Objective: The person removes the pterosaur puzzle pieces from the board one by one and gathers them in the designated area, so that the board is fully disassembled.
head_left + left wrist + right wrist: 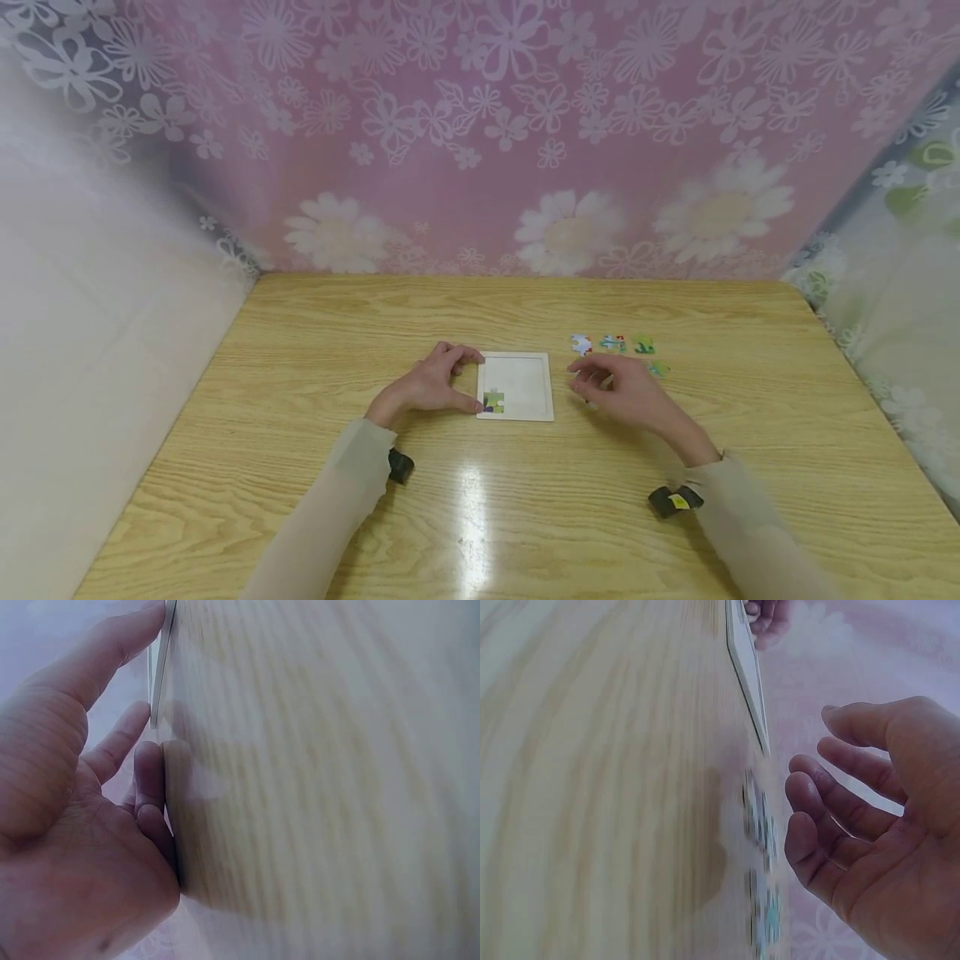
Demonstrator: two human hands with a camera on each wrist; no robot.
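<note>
A white square puzzle tray (528, 385) lies on the table, with a green and purple jigsaw piece (493, 403) in its near left corner. My left hand (441, 382) holds the tray's left side, thumb at the near corner and index finger at the far one. In the left wrist view the thumb (112, 656) reaches the tray's thin edge. Just right of the tray hovers my right hand (611, 387), fingers loosely bent and nothing between them. Beneath and behind it lie loose jigsaw pieces, partly hidden by the hand.
A white and red piece (581, 343), a multicoloured piece (613, 342) and a green piece (644, 344) form a row at the back right. Another green piece (658, 368) lies nearer. Flowered cloth (465, 167) hangs behind the wooden table (360, 321).
</note>
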